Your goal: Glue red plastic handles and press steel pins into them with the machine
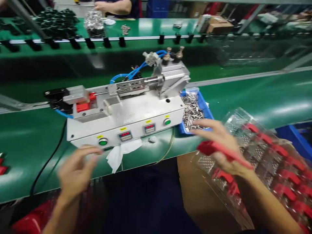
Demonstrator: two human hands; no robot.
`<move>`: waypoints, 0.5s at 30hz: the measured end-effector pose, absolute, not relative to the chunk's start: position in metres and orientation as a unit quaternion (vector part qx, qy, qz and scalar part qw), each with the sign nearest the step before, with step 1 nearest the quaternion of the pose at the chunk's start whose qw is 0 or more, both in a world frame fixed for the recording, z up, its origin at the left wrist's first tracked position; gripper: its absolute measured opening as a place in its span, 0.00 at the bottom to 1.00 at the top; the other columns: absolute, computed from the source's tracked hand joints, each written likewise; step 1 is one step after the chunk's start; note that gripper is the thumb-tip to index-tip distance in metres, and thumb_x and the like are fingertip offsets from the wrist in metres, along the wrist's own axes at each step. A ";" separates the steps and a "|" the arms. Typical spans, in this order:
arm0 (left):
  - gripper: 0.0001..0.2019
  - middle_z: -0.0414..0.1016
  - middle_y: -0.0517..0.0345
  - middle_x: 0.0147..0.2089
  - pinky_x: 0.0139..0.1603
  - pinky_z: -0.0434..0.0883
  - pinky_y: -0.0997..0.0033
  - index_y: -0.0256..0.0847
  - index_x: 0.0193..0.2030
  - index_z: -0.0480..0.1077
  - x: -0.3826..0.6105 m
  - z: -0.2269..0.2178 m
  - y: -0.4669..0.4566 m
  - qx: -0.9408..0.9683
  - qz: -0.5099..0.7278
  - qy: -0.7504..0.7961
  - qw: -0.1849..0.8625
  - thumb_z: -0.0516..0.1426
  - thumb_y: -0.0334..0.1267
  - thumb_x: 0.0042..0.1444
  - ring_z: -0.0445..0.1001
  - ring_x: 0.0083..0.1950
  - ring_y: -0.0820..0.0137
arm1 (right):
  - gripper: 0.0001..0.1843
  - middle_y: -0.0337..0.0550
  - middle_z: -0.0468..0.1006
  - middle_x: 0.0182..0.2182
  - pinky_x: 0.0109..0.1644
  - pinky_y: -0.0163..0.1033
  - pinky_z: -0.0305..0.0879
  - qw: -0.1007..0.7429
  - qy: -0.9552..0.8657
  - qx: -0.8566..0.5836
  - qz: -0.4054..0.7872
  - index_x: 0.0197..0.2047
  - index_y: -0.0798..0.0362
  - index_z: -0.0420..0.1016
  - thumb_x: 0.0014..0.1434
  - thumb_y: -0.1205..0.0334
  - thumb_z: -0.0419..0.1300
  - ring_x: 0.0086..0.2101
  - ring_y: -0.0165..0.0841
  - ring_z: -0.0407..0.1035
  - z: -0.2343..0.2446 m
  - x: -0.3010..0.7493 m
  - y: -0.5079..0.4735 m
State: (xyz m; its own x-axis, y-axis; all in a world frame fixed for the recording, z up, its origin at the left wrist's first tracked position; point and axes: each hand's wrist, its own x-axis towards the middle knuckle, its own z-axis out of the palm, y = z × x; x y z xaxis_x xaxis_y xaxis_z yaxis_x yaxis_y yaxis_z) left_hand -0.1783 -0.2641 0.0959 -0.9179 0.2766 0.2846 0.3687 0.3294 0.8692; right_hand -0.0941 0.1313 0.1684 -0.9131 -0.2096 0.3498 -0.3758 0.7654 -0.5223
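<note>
In the head view, the bare right hand (pixel 227 139), at four o'clock, holds a long red plastic piece (pixel 219 149) against its palm, foremost fingers spread beside a blue plastic tray (pixel 206 109) of small metal pins (pixel 191 109) at three. At eight, the bare left hand (pixel 76 167), blurred, curls with thumb and fingers apart near the white metal machine's (pixel 146 107) round green button (pixel 102 142).

From afar I see a factory workshop: the green bench (pixel 243 89) carries a machine (pixel 143 107) with buttons (pixel 167 121), the blue tray (pixel 206 109) holds many metal pieces (pixel 193 110), and a co-worker's arm (pixel 119 7) is opposite.
</note>
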 end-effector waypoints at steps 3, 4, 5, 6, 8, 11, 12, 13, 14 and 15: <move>0.16 0.81 0.50 0.46 0.52 0.78 0.61 0.44 0.58 0.78 -0.158 0.088 -0.233 -0.308 -0.585 -0.744 -0.096 0.62 0.47 0.68 0.79 0.47 0.61 | 0.34 0.60 0.74 0.62 0.65 0.54 0.67 0.042 -0.877 0.337 0.339 0.61 0.51 0.78 0.72 0.33 0.49 0.61 0.49 0.69 0.162 -0.123 0.058; 0.18 0.81 0.48 0.50 0.56 0.78 0.59 0.44 0.60 0.77 -0.152 0.086 -0.219 -0.337 -0.597 -0.715 -0.138 0.61 0.47 0.68 0.79 0.51 0.59 | 0.35 0.62 0.73 0.61 0.65 0.54 0.67 0.022 -0.861 0.377 0.340 0.60 0.55 0.78 0.71 0.33 0.52 0.61 0.49 0.69 0.158 -0.129 0.039; 0.17 0.81 0.47 0.52 0.57 0.78 0.59 0.44 0.59 0.78 -0.147 0.083 -0.206 -0.354 -0.611 -0.687 -0.170 0.61 0.47 0.68 0.79 0.53 0.58 | 0.36 0.64 0.73 0.61 0.65 0.53 0.67 0.001 -0.850 0.406 0.336 0.60 0.57 0.77 0.70 0.33 0.54 0.61 0.49 0.68 0.153 -0.135 0.025; 0.16 0.81 0.47 0.53 0.57 0.78 0.59 0.44 0.57 0.79 -0.142 0.081 -0.197 -0.362 -0.624 -0.665 -0.195 0.60 0.48 0.69 0.79 0.53 0.58 | 0.37 0.65 0.73 0.61 0.64 0.53 0.67 -0.022 -0.841 0.427 0.330 0.61 0.57 0.76 0.69 0.32 0.56 0.61 0.49 0.68 0.148 -0.139 0.014; 0.15 0.83 0.47 0.51 0.54 0.79 0.60 0.44 0.51 0.82 -0.133 0.075 -0.190 -0.356 -0.645 -0.637 -0.226 0.60 0.50 0.69 0.80 0.51 0.58 | 0.39 0.64 0.73 0.61 0.63 0.52 0.67 -0.067 -0.833 0.449 0.317 0.64 0.56 0.73 0.66 0.32 0.61 0.60 0.48 0.68 0.141 -0.142 0.004; 0.17 0.83 0.47 0.44 0.50 0.79 0.61 0.41 0.46 0.84 -0.124 0.061 -0.209 -0.301 -0.671 -0.633 -0.242 0.62 0.53 0.66 0.80 0.45 0.59 | 0.36 0.60 0.78 0.54 0.58 0.49 0.71 -0.102 -0.846 0.421 0.311 0.64 0.55 0.72 0.66 0.35 0.63 0.54 0.45 0.73 0.134 -0.141 0.018; 0.17 0.83 0.47 0.43 0.49 0.79 0.62 0.40 0.45 0.84 -0.121 0.055 -0.219 -0.271 -0.678 -0.639 -0.240 0.62 0.53 0.66 0.80 0.44 0.60 | 0.31 0.56 0.80 0.49 0.55 0.47 0.72 -0.104 -0.860 0.389 0.312 0.59 0.55 0.75 0.68 0.38 0.62 0.49 0.44 0.76 0.131 -0.140 0.027; 0.17 0.82 0.47 0.42 0.48 0.79 0.63 0.40 0.44 0.84 -0.119 0.048 -0.230 -0.235 -0.685 -0.649 -0.234 0.63 0.52 0.66 0.80 0.43 0.61 | 0.25 0.52 0.81 0.42 0.50 0.45 0.73 -0.105 -0.879 0.347 0.311 0.53 0.54 0.78 0.70 0.40 0.60 0.43 0.42 0.77 0.127 -0.139 0.038; 0.17 0.82 0.47 0.41 0.48 0.78 0.63 0.40 0.44 0.84 -0.117 0.041 -0.240 -0.192 -0.689 -0.662 -0.226 0.63 0.52 0.66 0.80 0.43 0.61 | 0.21 0.49 0.81 0.37 0.45 0.44 0.74 -0.102 -0.898 0.298 0.306 0.47 0.53 0.79 0.72 0.43 0.58 0.38 0.40 0.77 0.123 -0.139 0.049; 0.16 0.83 0.47 0.42 0.49 0.78 0.63 0.40 0.43 0.84 -0.116 0.035 -0.249 -0.146 -0.689 -0.677 -0.215 0.64 0.51 0.65 0.81 0.43 0.61 | 0.20 0.47 0.80 0.34 0.40 0.43 0.73 -0.099 -0.917 0.248 0.296 0.43 0.53 0.78 0.73 0.44 0.57 0.34 0.39 0.76 0.117 -0.140 0.059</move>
